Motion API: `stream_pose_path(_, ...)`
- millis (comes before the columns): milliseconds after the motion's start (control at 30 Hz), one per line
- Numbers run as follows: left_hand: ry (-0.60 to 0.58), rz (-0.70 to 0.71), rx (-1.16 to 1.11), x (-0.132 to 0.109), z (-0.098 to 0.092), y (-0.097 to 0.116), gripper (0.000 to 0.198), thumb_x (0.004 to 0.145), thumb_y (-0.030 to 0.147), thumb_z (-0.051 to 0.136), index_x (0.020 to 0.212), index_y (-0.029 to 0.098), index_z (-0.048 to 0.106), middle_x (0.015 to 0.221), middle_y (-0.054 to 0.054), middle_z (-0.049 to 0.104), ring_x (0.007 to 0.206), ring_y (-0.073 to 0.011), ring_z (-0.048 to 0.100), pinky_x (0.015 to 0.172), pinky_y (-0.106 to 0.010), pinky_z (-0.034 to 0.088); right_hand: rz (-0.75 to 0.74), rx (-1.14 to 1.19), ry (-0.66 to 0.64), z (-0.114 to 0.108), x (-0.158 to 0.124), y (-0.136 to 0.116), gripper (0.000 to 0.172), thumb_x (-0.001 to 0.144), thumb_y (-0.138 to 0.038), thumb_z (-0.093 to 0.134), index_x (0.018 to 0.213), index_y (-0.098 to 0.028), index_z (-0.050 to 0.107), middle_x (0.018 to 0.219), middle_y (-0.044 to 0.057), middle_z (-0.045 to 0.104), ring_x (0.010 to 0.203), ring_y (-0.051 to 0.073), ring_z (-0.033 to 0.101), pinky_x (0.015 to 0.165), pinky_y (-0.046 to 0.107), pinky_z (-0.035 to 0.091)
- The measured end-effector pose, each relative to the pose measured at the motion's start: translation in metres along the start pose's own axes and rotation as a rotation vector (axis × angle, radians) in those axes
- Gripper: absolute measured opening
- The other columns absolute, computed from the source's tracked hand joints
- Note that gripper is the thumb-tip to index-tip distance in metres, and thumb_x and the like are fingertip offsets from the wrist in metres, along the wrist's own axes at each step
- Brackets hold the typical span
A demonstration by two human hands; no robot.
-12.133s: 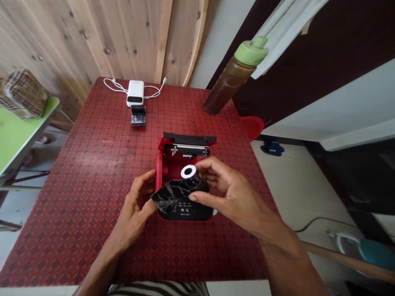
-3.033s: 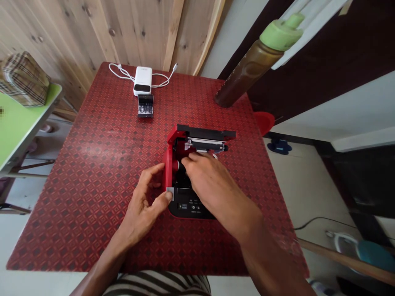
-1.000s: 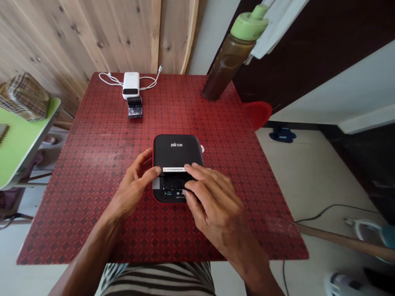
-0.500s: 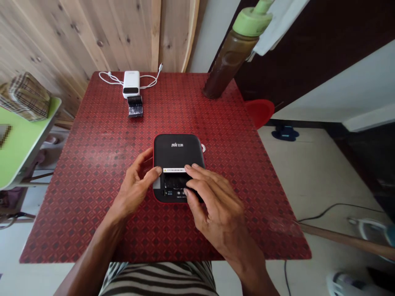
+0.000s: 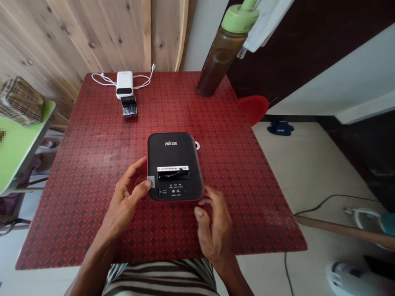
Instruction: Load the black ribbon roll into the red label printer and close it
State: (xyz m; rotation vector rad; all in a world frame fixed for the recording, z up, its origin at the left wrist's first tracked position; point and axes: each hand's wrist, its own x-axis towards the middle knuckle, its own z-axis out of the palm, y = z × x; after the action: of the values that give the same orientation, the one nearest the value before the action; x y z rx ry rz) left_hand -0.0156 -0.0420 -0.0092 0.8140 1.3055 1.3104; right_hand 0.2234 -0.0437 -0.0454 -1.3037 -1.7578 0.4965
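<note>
A black receipt printer [image 5: 173, 154] with red sides lies on the red patterned table [image 5: 101, 164]. Across its top run a white warning label [image 5: 173, 168] and a slot with dark, shiny film [image 5: 173, 175] in it; small buttons show below. My left hand [image 5: 126, 197] grips the printer's left side, thumb on a greyish clear sticker [image 5: 151, 181] and fingers partly hidden beside the case. Close by the front right corner is my right hand [image 5: 214, 222], thumb and fingers apart, nothing held. Its fingertips are near the printer's side; contact is unclear.
Toward the back stand a white power bank [image 5: 124, 84] with a cable, a curled black strip [image 5: 128, 107], and a tall brown bottle [image 5: 220, 57] with a green lid. A white round piece [image 5: 197, 145] peeks out right of the printer. A red stool [image 5: 254, 109] sits beyond the table's right edge.
My right hand has left the slot area and dropped to the front right corner, its fingers parting. The buttons are now uncovered. My left thumb has slid down toward the clear sticker.
</note>
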Motion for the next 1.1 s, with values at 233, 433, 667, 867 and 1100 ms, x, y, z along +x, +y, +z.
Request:
stream_pose_path(233,0.029,0.006,0.066,0.002,0.005,0.002,0.058,0.102,0.051,0.086,0.155,0.031,0.072,0.158,-0.009,0.076,0.139,-0.0339,0.076,0.118,-0.049,0.059,-0.003,-0.071,-0.05,0.029,-0.009,0.004,0.042,0.12,-0.045,0.06,0.155,-0.023,0.057,0.129,0.016,0.076,0.113,0.032,0.078,0.095,0.051,0.07)
stream_pose_path(433,0.052,-0.02,0.062,0.001,0.009,0.006,0.056,0.101,0.047,0.084,0.154,0.031,0.073,0.159,-0.01,0.075,0.139,-0.034,0.074,0.118,-0.05,0.057,-0.022,-0.099,-0.049,0.029,-0.01,0.009,0.042,0.12,-0.046,0.058,0.154,-0.022,0.056,0.125,0.016,0.076,0.11,0.032,0.077,0.091,0.05,0.071)
stream_pose_path(667,0.104,-0.038,-0.013,0.001,0.021,0.01,0.047,0.1,0.04,0.082,0.146,0.03,0.076,0.154,-0.008,0.077,0.149,-0.035,0.068,0.128,-0.054,0.049,-0.047,-0.115,-0.037,0.029,-0.007,0.007,0.046,0.12,-0.046,0.056,0.159,-0.021,0.053,0.128,0.017,0.076,0.112,0.034,0.077,0.092,0.052,0.071)
stream_pose_path(867,0.096,-0.029,-0.027,0.002,0.02,0.004,0.052,0.1,0.04,0.082,0.15,0.029,0.074,0.157,-0.009,0.076,0.15,-0.0356,0.068,0.129,-0.054,0.05,-0.025,-0.084,-0.051,0.029,-0.007,0.005,0.042,0.12,-0.044,0.057,0.155,-0.021,0.056,0.124,0.016,0.076,0.109,0.032,0.077,0.091,0.051,0.071)
stream_pose_path(1100,0.058,0.014,0.011,-0.001,0.015,-0.003,0.053,0.105,0.044,0.078,0.156,0.031,0.069,0.163,-0.008,0.073,0.148,-0.0352,0.07,0.119,-0.051,0.059,0.024,-0.015,0.074,-0.007,0.017,-0.003,0.043,0.119,-0.045,0.059,0.156,-0.024,0.063,0.133,0.016,0.078,0.099,0.026,0.079,0.081,0.044,0.07)
